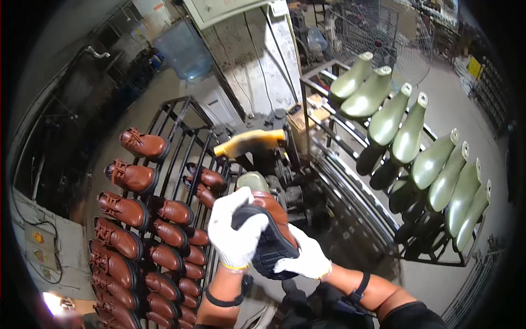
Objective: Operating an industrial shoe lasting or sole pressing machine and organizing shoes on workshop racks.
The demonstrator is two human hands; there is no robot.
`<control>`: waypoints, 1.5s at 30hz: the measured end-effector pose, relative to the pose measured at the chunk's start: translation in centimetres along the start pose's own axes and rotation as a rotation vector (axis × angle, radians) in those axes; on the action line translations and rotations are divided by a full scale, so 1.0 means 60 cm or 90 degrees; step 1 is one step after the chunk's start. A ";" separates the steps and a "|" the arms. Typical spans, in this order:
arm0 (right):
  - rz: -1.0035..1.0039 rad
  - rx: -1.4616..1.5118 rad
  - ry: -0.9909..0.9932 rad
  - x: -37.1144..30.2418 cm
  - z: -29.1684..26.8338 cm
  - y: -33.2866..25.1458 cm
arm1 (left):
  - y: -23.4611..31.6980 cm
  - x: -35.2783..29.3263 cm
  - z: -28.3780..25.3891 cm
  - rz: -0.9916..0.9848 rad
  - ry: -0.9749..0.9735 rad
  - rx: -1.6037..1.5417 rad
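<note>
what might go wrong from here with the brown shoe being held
The shoe could slip or twist: the left grip and right grip hold it through white gloves, which might slide on it.
Its brown upper might get scuffed, since the green foot form is right by it.
The left forearm might brush the brown shoes on the left if it swings outward.

Left grip point(233, 233), right grip point(308, 256), both holding brown shoe point(276, 247), green lasts point(410, 140)
</note>
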State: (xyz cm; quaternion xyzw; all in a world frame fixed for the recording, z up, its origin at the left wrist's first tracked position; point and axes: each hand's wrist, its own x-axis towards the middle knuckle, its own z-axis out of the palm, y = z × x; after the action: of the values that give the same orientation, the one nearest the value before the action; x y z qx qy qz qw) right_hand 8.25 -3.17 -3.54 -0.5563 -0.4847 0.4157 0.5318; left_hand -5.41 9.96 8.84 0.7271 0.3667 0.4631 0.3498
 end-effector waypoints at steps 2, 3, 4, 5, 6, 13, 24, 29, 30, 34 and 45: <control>0.017 -0.013 -0.029 0.016 0.004 -0.022 | -0.025 0.000 -0.005 -0.050 0.012 -0.090; 0.029 0.025 -0.040 0.017 0.013 -0.023 | -0.030 0.001 -0.010 -0.046 0.002 -0.082; 0.047 0.064 -0.054 0.009 0.023 -0.024 | -0.022 -0.001 -0.016 -0.048 -0.008 -0.073; 0.161 0.140 -0.093 0.000 0.023 -0.046 | -0.001 -0.010 -0.019 -0.154 -0.008 -0.145; 0.174 0.040 -0.133 -0.017 0.023 -0.038 | 0.017 -0.041 -0.018 -0.116 -0.064 -0.090; 0.183 0.021 -0.393 -0.221 0.007 0.122 | -0.057 -0.325 -0.108 -0.131 -0.319 -0.007; -0.011 -0.091 -0.302 -0.218 0.067 0.023 | -0.060 -0.433 -0.205 -0.878 -0.209 -0.679; -0.040 0.071 -0.336 -0.210 0.091 0.107 | -0.082 -0.478 -0.163 -0.709 -0.200 -0.498; -0.046 0.072 -0.360 -0.211 0.099 0.099 | -0.073 -0.464 -0.164 -0.647 -0.210 -0.440; -0.040 0.088 -0.350 -0.188 0.094 0.090 | -0.063 -0.465 -0.198 -0.654 -0.312 -0.398; 0.440 0.427 -0.384 -0.131 0.202 0.176 | -0.163 -0.492 -0.235 -0.386 -0.152 0.194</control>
State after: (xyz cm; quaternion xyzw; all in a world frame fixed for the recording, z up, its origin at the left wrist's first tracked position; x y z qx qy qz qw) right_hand -4.05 -8.23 -15.52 -0.3399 -0.2465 0.8372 0.3505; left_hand -29.47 -8.22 -7.16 0.6779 0.5871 0.1900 0.3995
